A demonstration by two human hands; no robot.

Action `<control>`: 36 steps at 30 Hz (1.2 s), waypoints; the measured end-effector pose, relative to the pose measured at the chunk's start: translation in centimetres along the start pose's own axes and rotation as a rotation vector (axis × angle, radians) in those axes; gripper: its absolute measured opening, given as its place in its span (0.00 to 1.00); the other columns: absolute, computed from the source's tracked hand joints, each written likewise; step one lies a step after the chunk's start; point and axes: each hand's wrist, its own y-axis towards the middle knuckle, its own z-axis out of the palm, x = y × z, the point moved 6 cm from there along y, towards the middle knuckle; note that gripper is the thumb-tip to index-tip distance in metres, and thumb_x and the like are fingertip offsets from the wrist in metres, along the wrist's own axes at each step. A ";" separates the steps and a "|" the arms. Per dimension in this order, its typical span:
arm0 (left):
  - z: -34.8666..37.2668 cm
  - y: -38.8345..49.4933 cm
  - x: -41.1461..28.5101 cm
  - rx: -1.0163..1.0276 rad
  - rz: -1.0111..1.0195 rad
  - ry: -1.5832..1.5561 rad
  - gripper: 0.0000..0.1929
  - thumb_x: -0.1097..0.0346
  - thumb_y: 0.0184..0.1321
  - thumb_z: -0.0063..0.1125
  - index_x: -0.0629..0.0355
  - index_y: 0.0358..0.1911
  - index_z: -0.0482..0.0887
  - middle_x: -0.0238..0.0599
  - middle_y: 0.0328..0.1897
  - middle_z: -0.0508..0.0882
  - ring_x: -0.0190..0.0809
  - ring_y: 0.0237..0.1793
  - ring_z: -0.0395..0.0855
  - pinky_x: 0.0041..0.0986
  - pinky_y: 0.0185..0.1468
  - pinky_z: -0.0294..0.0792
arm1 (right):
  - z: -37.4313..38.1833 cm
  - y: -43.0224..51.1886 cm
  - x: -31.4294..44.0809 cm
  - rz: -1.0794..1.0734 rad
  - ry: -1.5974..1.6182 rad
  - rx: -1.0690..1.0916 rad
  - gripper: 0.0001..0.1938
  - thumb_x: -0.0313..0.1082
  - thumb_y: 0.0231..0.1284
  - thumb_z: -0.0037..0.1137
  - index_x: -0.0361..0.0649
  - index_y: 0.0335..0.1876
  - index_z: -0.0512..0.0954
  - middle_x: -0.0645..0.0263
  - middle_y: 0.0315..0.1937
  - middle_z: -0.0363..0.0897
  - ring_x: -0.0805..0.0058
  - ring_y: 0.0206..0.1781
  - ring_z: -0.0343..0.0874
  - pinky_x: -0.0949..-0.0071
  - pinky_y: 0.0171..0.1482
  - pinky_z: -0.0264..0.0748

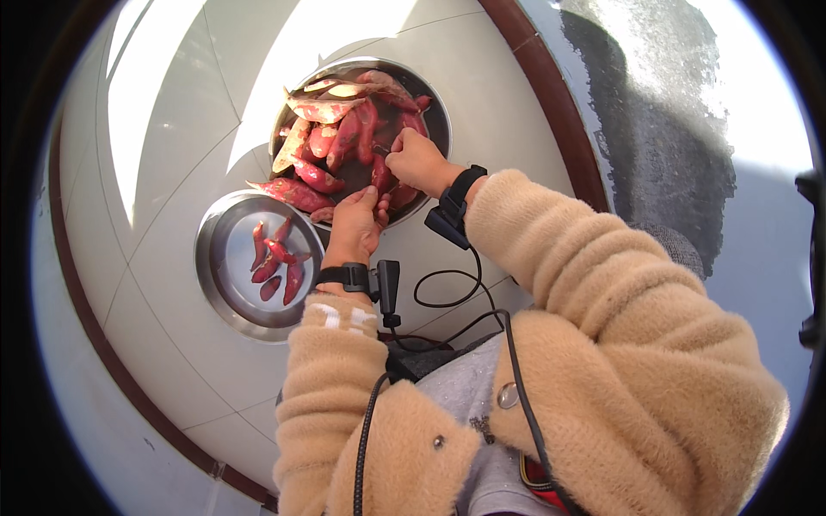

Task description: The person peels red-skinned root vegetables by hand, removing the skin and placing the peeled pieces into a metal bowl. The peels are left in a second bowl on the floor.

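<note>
A large steel basin (pixel 445 122) holds many red-skinned sweet potatoes (pixel 346 138) in murky water, some with pale, scraped-looking patches. Over its near rim, my left hand (pixel 357 224) pinches the lower end of a small red sweet potato (pixel 381 175). My right hand (pixel 418 160) is curled just above and to the right of that tuber. Something thin and dark shows by its fingertips, too small to name. Left of my left hand, a smaller steel basin (pixel 216 303) contains several small, slender sweet potatoes (pixel 277 253) in shallow clear water.
Both basins stand on pale floor tiles (pixel 174 258) crossed by bright sunlight. Dark red border strips (pixel 555 103) edge the tiles, with grey ground beyond on the right. Black cables (pixel 452 303) run from the wrist-worn devices (pixel 387 287) back across my jacket (pixel 581 303).
</note>
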 end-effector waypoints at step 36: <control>0.8 -0.7 0.1 0.024 0.079 0.317 0.07 0.71 0.64 0.49 0.65 0.43 0.75 0.35 0.34 0.79 0.30 0.29 0.75 0.17 0.34 0.72 | 5.0 1.9 -3.1 0.059 0.136 0.296 0.13 0.27 0.51 0.53 0.26 0.40 0.77 0.46 0.35 0.79 0.59 0.36 0.81 0.67 0.37 0.75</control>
